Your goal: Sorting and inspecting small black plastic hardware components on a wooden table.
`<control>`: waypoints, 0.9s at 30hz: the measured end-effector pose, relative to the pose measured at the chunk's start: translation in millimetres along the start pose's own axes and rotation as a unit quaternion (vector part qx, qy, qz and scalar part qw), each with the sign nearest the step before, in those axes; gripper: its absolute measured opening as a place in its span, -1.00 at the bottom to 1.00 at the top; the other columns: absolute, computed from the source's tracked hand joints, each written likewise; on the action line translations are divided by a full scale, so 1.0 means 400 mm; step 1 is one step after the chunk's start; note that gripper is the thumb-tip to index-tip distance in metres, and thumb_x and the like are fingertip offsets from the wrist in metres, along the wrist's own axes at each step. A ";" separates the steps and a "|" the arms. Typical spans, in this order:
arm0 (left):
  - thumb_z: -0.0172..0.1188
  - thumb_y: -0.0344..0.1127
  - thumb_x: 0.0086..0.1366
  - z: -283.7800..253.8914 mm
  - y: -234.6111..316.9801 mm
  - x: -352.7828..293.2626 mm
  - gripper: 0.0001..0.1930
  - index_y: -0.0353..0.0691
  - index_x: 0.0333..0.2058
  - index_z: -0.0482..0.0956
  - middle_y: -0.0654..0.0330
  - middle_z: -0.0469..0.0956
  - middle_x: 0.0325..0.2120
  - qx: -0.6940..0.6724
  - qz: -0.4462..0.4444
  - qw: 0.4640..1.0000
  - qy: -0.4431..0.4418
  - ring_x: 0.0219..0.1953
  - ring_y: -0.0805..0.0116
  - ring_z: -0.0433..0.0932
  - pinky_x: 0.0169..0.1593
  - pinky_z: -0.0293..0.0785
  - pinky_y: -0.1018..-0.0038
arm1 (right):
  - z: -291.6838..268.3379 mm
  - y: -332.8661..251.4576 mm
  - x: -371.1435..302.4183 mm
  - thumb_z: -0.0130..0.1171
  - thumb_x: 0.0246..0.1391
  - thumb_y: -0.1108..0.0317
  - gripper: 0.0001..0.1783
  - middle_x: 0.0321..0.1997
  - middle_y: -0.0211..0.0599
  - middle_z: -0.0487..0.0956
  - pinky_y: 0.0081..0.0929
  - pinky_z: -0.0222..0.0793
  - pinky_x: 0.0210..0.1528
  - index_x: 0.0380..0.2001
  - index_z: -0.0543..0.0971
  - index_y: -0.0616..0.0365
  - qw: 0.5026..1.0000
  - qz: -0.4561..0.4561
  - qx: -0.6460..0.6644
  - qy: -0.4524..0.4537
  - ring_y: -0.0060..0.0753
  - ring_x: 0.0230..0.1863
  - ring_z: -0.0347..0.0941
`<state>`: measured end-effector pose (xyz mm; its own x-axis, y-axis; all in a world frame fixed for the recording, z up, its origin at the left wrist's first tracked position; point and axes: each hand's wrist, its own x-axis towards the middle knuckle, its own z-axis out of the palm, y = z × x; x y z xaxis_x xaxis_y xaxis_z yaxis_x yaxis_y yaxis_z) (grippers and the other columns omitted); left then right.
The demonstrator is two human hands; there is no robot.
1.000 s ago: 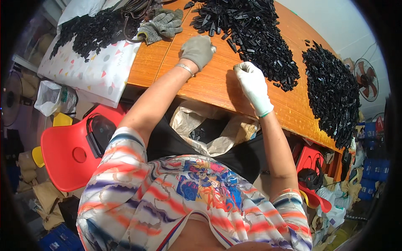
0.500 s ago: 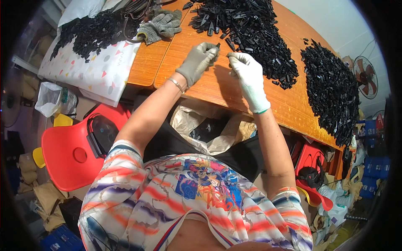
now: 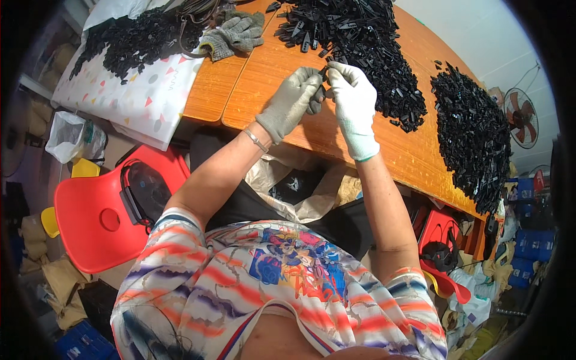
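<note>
My left hand, in a grey glove, is closed with its fingertips pinching a small black plastic piece above the wooden table. In a white glove, my right hand meets it from the right, thumb and forefinger pinched at the same piece. The fingers hide most of the piece, so its full shape cannot be made out. Just beyond my hands spreads a large heap of black plastic pieces, some of them long and pointed.
Another black heap covers the table's right end. Grey knitted gloves lie at the back left, beside a patterned sheet bearing more black parts. An open pale sack sits below the table edge. Red chairs flank me.
My hands have come together; they were apart, the left one holding a black piece. The right fingertips now touch the piece at the left fingertips.
</note>
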<state>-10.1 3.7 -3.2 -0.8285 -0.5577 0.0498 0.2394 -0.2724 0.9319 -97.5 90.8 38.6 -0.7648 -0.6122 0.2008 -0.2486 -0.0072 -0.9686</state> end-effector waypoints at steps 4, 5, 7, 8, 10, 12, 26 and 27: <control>-0.09 -0.26 0.44 0.009 -0.006 0.000 -0.83 -0.23 -0.21 0.40 0.33 0.41 -0.52 0.013 -0.007 1.000 0.025 -0.55 0.62 0.35 -0.48 0.29 0.70 | -0.002 0.026 0.002 0.18 0.11 0.37 -0.78 -0.32 -0.23 0.64 -0.54 0.44 -0.20 -0.21 0.60 0.27 0.997 -0.042 -0.058 0.009 -0.47 -0.32 0.56; -0.08 -0.27 0.44 0.011 -0.008 -0.001 -0.83 -0.23 -0.22 0.40 0.33 0.41 -0.53 0.009 -0.010 0.999 0.038 -0.56 0.63 0.34 -0.50 0.28 0.69 | -0.005 0.035 0.002 0.18 0.11 0.37 -0.78 -0.32 -0.23 0.64 -0.54 0.44 -0.20 -0.21 0.60 0.27 0.997 -0.042 -0.058 0.009 -0.47 -0.32 0.56; -0.06 -0.27 0.43 0.017 -0.011 -0.003 -0.84 -0.23 -0.22 0.40 0.34 0.40 -0.53 0.022 -0.001 0.999 0.047 -0.58 0.65 0.32 -0.52 0.26 0.70 | -0.007 0.043 0.001 0.18 0.14 0.38 -0.80 -0.36 -0.44 0.62 -0.71 0.39 -0.42 -0.18 0.61 0.20 0.975 -0.130 -0.181 0.014 -0.77 -0.47 0.43; -0.05 -0.27 0.43 0.019 -0.012 -0.004 -0.85 -0.23 -0.23 0.40 0.35 0.39 -0.54 0.034 0.008 0.998 0.056 -0.59 0.66 0.30 -0.53 0.24 0.70 | -0.008 0.043 0.000 0.18 0.14 0.38 -0.80 -0.36 -0.44 0.62 -0.71 0.39 -0.42 -0.18 0.61 0.20 0.975 -0.129 -0.181 0.014 -0.77 -0.47 0.43; -0.04 -0.27 0.42 0.023 -0.008 -0.010 -0.84 -0.23 -0.23 0.41 0.37 0.37 -0.56 0.024 -0.006 0.998 0.060 -0.59 0.68 0.28 -0.54 0.22 0.72 | -0.012 0.034 -0.005 0.16 0.11 0.29 -0.77 -0.30 -0.13 0.63 -0.45 0.45 -0.16 -0.22 0.60 0.19 0.980 -0.093 -0.174 -0.003 -0.27 -0.26 0.59; -0.04 -0.27 0.42 0.021 -0.011 -0.013 -0.84 -0.23 -0.24 0.42 0.39 0.35 -0.57 0.014 -0.021 0.998 0.064 -0.60 0.70 0.26 -0.54 0.20 0.73 | -0.014 0.019 -0.007 0.17 0.11 0.26 -0.76 -0.34 -0.18 0.64 -0.45 0.46 -0.22 -0.22 0.60 0.17 0.962 -0.086 -0.259 -0.019 -0.31 -0.32 0.59; -0.04 -0.19 0.40 0.038 -0.065 0.004 -0.69 -0.36 -0.27 0.53 0.30 0.48 -0.50 0.102 0.024 0.984 0.141 -0.48 0.59 0.37 -0.41 0.32 0.62 | -0.013 0.053 0.033 0.07 0.04 0.24 -0.81 -0.46 0.02 0.56 -0.10 0.40 -0.32 -0.38 0.46 0.15 0.884 -0.132 -0.431 -0.120 0.14 -0.37 0.51; -0.04 -0.18 0.40 0.043 -0.064 0.006 -0.68 -0.36 -0.30 0.54 0.29 0.47 -0.51 0.088 0.039 0.985 0.143 -0.50 0.58 0.36 -0.42 0.31 0.61 | -0.016 0.056 0.035 0.08 0.04 0.23 -0.80 -0.46 0.02 0.56 -0.10 0.40 -0.33 -0.38 0.46 0.14 0.882 -0.128 -0.438 -0.119 0.14 -0.37 0.51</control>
<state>-26.8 22.8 -20.6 -0.6288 -0.7763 0.0442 0.1850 -0.0941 0.9782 -117.6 87.1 20.7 -0.4955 -0.8291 0.2591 -0.8391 0.3798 -0.3894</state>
